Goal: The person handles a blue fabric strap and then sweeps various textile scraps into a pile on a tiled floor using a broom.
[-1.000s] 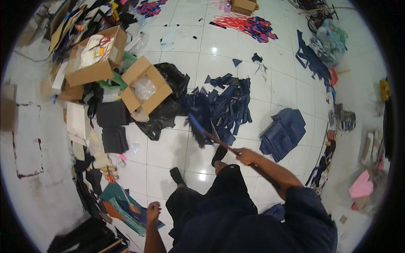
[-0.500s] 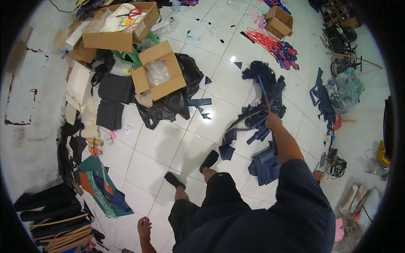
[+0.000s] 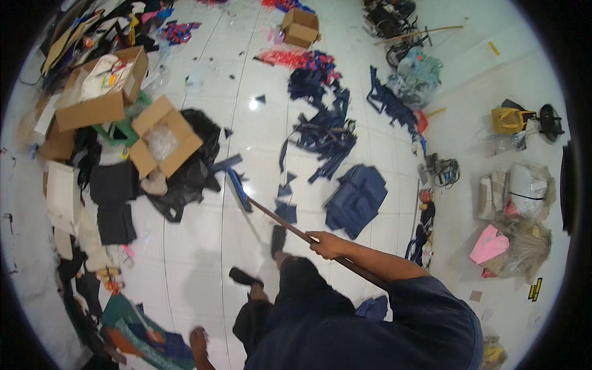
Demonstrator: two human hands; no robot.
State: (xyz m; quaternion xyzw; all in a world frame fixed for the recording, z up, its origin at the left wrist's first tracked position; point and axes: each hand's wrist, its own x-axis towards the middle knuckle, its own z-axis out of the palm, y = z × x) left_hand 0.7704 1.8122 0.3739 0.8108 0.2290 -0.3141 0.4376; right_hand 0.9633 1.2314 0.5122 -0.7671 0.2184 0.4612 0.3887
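Right hand (image 3: 325, 245) closed around broom handle (image 3: 290, 227); white tiled floor (image 3: 246, 123) strewn with cloth scraps.

Item held: long dark handle, fingers wrapped about it, running up and left from the hand to a blue broom head (image 3: 237, 190) resting on the floor well ahead of the hand. Left hand: not visible. Just beyond the broom head: black plastic sheet (image 3: 188, 166) with an open cardboard box (image 3: 163, 143) on it. Ahead and right of the hand: folded navy fabric stack (image 3: 356, 197); farther on, a scattered heap of navy strips (image 3: 324, 132). Near the hand, on its left: a black sandal (image 3: 278, 239), small navy scraps (image 3: 285, 211).
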